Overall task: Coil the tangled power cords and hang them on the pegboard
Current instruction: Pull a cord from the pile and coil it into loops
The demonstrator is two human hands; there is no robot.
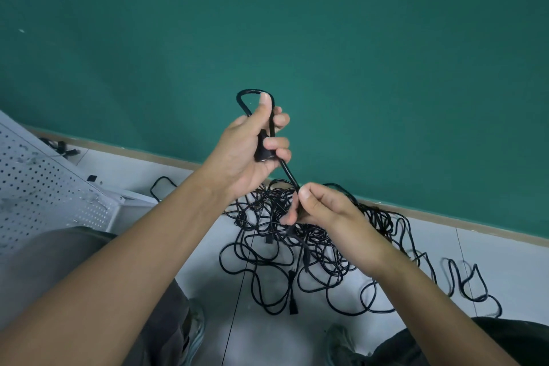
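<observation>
A black power cord (285,171) runs taut between my two hands. My left hand (252,145) grips its plug end, and a small loop of the cord (243,96) bends over above my thumb. Lower and to the right, my right hand (320,211) pinches the same cord between thumb and fingers. Below both hands a big tangle of black cords (297,252) lies on the white tiled floor, with several plugs sticking out of it. The white pegboard (38,187) leans at the left edge.
A green wall (326,38) with a tan baseboard stands right behind the tangle. More cord loops (472,285) trail off to the right. Another small cord (59,147) lies behind the pegboard. My knees and shoes (193,333) are at the bottom.
</observation>
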